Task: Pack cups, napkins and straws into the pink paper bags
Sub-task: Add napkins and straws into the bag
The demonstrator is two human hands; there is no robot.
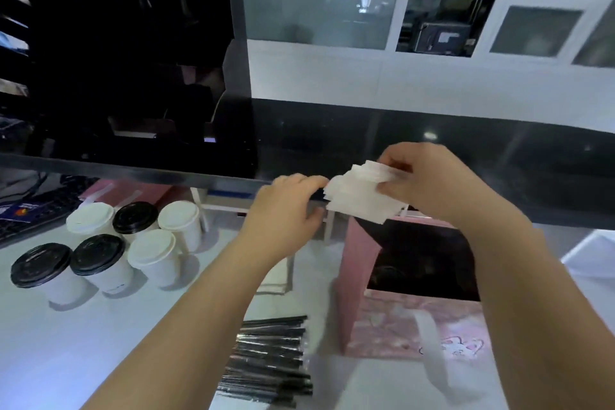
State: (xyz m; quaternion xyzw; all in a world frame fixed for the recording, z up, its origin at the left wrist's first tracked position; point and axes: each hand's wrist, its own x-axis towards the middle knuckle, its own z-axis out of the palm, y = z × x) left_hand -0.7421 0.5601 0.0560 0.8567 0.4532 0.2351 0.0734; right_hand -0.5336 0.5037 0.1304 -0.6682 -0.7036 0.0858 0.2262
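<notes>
My right hand (429, 176) grips a stack of white napkins (361, 198) in the air, just above the far rim of an open pink paper bag (412, 323). My left hand (286, 206) pinches the left edge of the same stack. The bag stands upright on the white counter, with dark shapes inside that I cannot make out. Several white paper cups with black or white lids (106, 243) stand in a cluster at the left. A pile of black wrapped straws (269, 363) lies near the front edge, left of the bag.
A large black monitor (133, 76) and a dark raised ledge (432, 143) run across the back. Flat pink bags (126, 191) lie behind the cups, a keyboard (30, 213) at the far left. A white object (592, 253) sits at the right edge.
</notes>
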